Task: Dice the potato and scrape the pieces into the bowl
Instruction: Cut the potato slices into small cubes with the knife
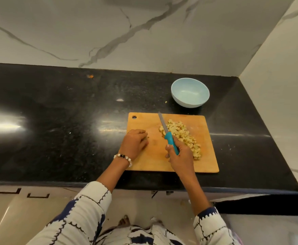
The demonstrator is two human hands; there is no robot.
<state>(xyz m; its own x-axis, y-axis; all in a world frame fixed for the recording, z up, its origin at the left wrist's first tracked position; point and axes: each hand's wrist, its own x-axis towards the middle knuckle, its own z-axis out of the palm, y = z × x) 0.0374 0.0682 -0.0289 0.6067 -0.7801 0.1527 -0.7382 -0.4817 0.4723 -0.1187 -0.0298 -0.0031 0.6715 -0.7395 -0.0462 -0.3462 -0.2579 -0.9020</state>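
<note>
A wooden cutting board [150, 161] lies on the black counter. A heap of diced potato [185, 135] covers the board's right half. My right hand [179, 154] grips the teal handle of a knife [162, 123]; the serrated blade points away from me along the left side of the heap. My left hand [134, 144] rests with curled fingers on the board's left edge, and I cannot see anything in it. Beyond the board's far right corner stands a light blue bowl [190, 101], with nothing inside.
The black granite counter [56, 129] stretches far to the left. Marble walls rise behind it and on the right, meeting in a corner past the bowl. A small potato crumb [166, 102] lies left of the bowl. The counter's front edge runs just below the board.
</note>
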